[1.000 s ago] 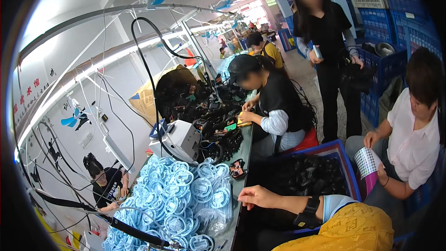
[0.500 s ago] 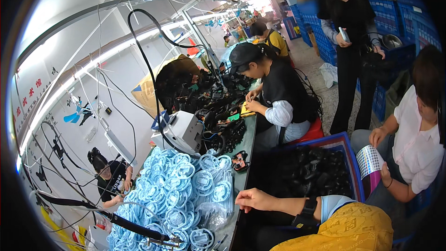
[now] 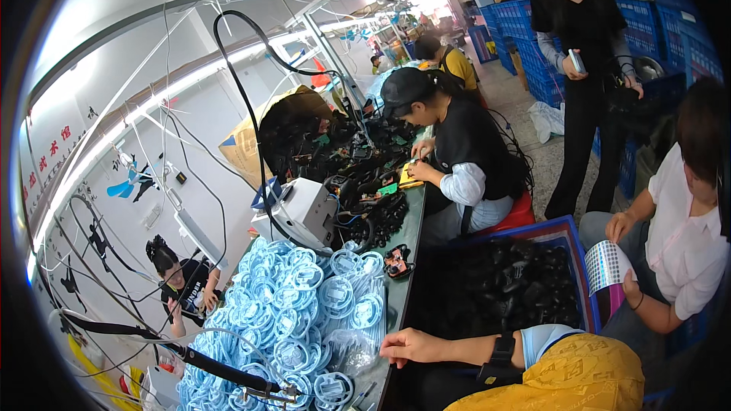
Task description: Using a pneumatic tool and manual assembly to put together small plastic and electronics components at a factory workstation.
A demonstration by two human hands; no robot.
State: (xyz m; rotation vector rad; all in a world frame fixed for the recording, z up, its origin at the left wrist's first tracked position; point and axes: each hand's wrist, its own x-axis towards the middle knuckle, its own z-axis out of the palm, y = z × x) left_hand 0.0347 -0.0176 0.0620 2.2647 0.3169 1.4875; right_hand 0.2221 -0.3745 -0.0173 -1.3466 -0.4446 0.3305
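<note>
My right hand (image 3: pixel 411 347) reaches in from the lower right and hovers at the near edge of the green-topped table (image 3: pixel 403 287). Its fingers are loosely bent and slightly apart, with nothing visible in them. A black strap (image 3: pixel 500 356) is round the forearm, below a light blue sleeve. Nearest to the fingers lies a clear plastic bag (image 3: pixel 352 354). Beside it is a large heap of light blue ring-shaped plastic parts (image 3: pixel 293 301), some bundled in clear wrap. My left hand is out of the picture.
A blue crate (image 3: pixel 575 251) of black parts stands right of the table. Further up are a white box-shaped machine (image 3: pixel 297 217), circuit boards and black parts (image 3: pixel 335 148). Several co-workers sit around; one person (image 3: pixel 582 68) stands in the aisle. A black pole (image 3: pixel 205 365) crosses the lower left.
My right hand has shifted slightly left and down. The view has turned a little. At the lower left, a co-worker has raised one hand; the standing person's head has turned.
</note>
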